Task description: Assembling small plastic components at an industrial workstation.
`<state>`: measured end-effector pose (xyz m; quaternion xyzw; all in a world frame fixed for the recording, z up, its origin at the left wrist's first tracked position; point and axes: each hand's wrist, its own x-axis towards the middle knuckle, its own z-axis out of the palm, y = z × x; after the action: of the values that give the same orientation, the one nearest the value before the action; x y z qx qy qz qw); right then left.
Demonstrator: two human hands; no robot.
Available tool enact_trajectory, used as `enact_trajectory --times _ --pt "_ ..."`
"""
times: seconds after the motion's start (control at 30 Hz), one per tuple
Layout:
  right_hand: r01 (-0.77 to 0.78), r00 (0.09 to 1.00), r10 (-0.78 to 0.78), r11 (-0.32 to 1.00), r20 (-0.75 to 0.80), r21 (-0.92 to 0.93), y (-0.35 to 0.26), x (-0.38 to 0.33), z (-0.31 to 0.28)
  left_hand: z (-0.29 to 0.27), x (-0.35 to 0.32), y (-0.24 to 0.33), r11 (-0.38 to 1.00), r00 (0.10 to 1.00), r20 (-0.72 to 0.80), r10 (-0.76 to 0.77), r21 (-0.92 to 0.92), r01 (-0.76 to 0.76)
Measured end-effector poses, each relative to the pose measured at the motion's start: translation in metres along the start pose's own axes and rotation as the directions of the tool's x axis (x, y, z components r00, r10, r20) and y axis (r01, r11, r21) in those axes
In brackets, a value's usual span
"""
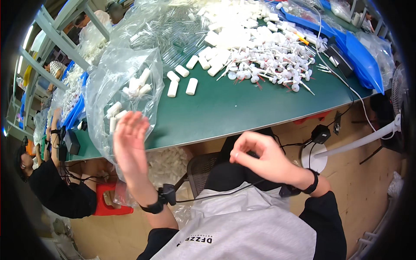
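Note:
My left hand (130,141) is raised at the table's front edge, fingers stretched out and nothing visible in it. It is in front of a clear plastic bag (99,93) that lies partly over the edge, with several white cylinders (139,86) in it. Above my lap, short of the table, my right hand (271,158) has its fingers curled, with thumb and forefinger tips together. Anything between those tips is too small to make out. Loose white cylinders (191,86) lie on the green tabletop (208,115) beyond the bag.
Small white stemmed parts (277,60) are heaped at the right, clear tubes (182,43) at the back. A blue tray (362,60) and white cable (346,82) border the right side. A white fan stand (355,145) is on the right. Another person (60,186) sits at the left.

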<state>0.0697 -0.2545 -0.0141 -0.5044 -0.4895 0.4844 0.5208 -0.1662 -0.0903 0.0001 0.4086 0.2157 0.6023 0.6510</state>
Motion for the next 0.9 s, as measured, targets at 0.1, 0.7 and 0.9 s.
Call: enact_trajectory --times 0.1,0.7,0.9 --pt "0.224 0.94 -0.336 0.728 -0.053 -0.648 -0.021 0.021 -0.023 0.024 -0.016 -0.025 0.918 0.984 0.131 -0.123 0.392 0.062" --pt "-0.007 0.8 -0.589 -0.203 0.116 -0.979 -0.022 0.085 -0.081 0.042 -0.022 -0.072 0.085 0.793 0.58 0.188 0.795 -0.601" --pt "0.026 0.832 -0.552 -0.059 0.054 -0.998 -0.021 0.087 -0.089 0.039 -0.023 -0.071 0.117 0.808 0.555 0.201 0.805 -0.582"
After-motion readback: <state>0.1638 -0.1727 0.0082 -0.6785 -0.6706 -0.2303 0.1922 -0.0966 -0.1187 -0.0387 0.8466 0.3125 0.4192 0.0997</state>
